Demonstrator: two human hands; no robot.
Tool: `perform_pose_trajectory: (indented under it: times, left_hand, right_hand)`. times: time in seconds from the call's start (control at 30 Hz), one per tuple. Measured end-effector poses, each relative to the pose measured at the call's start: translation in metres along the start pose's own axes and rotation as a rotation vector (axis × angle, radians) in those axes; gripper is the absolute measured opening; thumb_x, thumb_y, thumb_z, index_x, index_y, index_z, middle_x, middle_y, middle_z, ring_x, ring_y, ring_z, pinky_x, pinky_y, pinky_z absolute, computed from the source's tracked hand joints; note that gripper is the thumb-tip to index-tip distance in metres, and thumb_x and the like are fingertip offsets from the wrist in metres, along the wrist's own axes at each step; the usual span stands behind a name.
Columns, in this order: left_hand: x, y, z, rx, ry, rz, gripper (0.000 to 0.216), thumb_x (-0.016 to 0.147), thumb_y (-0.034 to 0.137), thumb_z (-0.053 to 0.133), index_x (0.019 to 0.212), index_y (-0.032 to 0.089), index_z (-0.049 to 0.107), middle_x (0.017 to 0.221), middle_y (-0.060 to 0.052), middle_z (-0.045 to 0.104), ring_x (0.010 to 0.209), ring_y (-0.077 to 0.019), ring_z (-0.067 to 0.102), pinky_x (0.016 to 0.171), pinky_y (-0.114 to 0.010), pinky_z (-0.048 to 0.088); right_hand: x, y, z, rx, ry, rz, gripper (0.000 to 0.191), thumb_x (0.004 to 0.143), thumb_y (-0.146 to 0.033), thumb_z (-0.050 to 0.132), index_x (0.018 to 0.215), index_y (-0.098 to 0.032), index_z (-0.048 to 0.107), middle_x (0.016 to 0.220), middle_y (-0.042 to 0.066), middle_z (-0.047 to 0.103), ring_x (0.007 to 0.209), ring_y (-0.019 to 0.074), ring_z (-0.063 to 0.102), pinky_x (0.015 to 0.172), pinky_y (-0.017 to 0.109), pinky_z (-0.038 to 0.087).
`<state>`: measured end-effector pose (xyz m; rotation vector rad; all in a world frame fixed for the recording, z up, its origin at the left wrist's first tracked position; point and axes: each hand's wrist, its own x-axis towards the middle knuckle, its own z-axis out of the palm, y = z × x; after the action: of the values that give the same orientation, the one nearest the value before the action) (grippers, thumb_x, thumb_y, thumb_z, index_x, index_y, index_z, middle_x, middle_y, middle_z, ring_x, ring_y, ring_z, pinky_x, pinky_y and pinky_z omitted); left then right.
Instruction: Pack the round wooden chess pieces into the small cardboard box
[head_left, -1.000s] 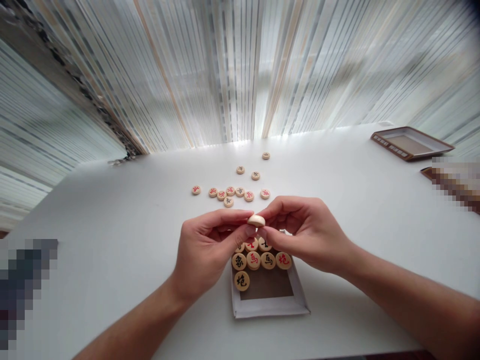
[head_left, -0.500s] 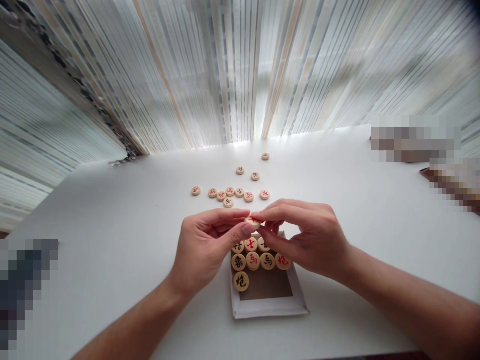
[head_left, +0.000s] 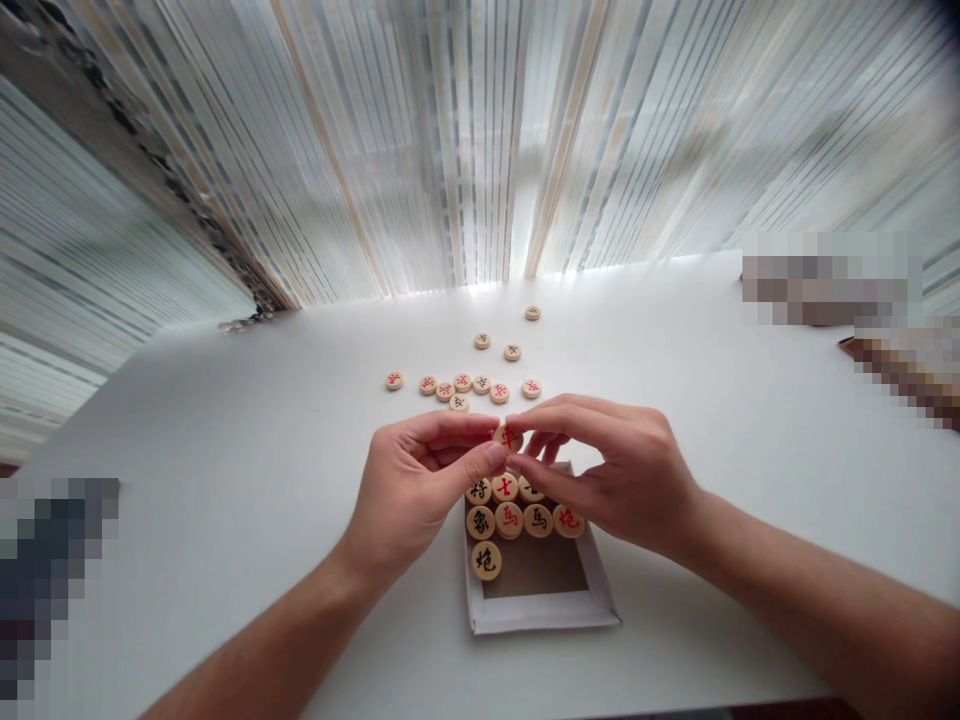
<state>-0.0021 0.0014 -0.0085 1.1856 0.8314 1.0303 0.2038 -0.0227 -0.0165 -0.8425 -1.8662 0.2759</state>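
Both my hands meet over the far end of a shallow white box [head_left: 541, 612] with a brown floor. Between them they pinch one round wooden chess piece [head_left: 508, 437] whose red character faces me. My left hand [head_left: 412, 490] grips it with thumb and forefinger from the left. My right hand [head_left: 607, 470] grips it from the right, fingers curled. Inside the box lie several wooden pieces [head_left: 509, 520] with red or black characters, packed in rows at the far end, one [head_left: 487, 560] alone nearer me.
Several more wooden pieces [head_left: 480, 385] lie scattered on the white table [head_left: 225, 440] beyond my hands. A striped curtain hangs behind the table. Blurred-out patches sit at the right edge and lower left.
The piece between my fingers has been turned over: a second ago its plain side showed, now its red character faces me. Both hands have stayed in place.
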Motion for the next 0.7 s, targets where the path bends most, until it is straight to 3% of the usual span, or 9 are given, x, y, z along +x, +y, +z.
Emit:
perform_pose_trajectory:
  times: [0.17, 0.37, 0.53, 0.7]
  left_hand:
    - [0.000, 0.002, 0.000, 0.009, -0.049, 0.005, 0.020, 0.078, 0.019, 0.096, 0.097, 0.020, 0.088, 0.093, -0.007, 0.088, 0.085, -0.0200, 0.085, 0.082, -0.025, 0.070]
    - [0.000, 0.002, 0.001, 0.053, -0.078, 0.040, 0.021, 0.080, 0.021, 0.094, 0.099, 0.018, 0.087, 0.093, -0.007, 0.088, 0.087, -0.0198, 0.084, 0.084, -0.027, 0.069]
    - [0.003, 0.003, -0.002, 0.145, -0.009, 0.098, 0.015, 0.091, 0.026, 0.082, 0.100, 0.015, 0.086, 0.089, -0.007, 0.086, 0.079, -0.0165, 0.080, 0.079, -0.026, 0.066]
    - [0.008, 0.001, -0.005, 0.208, 0.045, 0.122, 0.016, 0.091, 0.027, 0.077, 0.095, 0.014, 0.085, 0.085, -0.007, 0.084, 0.079, -0.0190, 0.079, 0.080, -0.031, 0.065]
  right_hand:
    - [0.001, -0.001, -0.001, -0.066, -0.036, -0.057, 0.015, 0.094, -0.007, 0.077, 0.108, -0.013, 0.076, 0.097, 0.010, 0.079, 0.075, 0.0145, 0.073, 0.066, 0.024, 0.063]
    - [0.006, -0.006, -0.008, -0.126, -0.106, -0.045, 0.008, 0.095, -0.010, 0.075, 0.103, -0.014, 0.075, 0.090, 0.008, 0.078, 0.073, 0.0151, 0.071, 0.065, 0.026, 0.060]
    - [0.012, -0.018, -0.018, -0.162, -0.152, 0.015, 0.008, 0.094, -0.012, 0.075, 0.097, -0.018, 0.073, 0.086, 0.005, 0.077, 0.069, 0.0147, 0.067, 0.064, 0.027, 0.057]
    - [0.011, -0.035, -0.027, -0.196, -0.275, 0.087, 0.007, 0.094, -0.015, 0.075, 0.098, -0.021, 0.074, 0.088, 0.004, 0.076, 0.074, 0.0160, 0.067, 0.066, 0.028, 0.054]
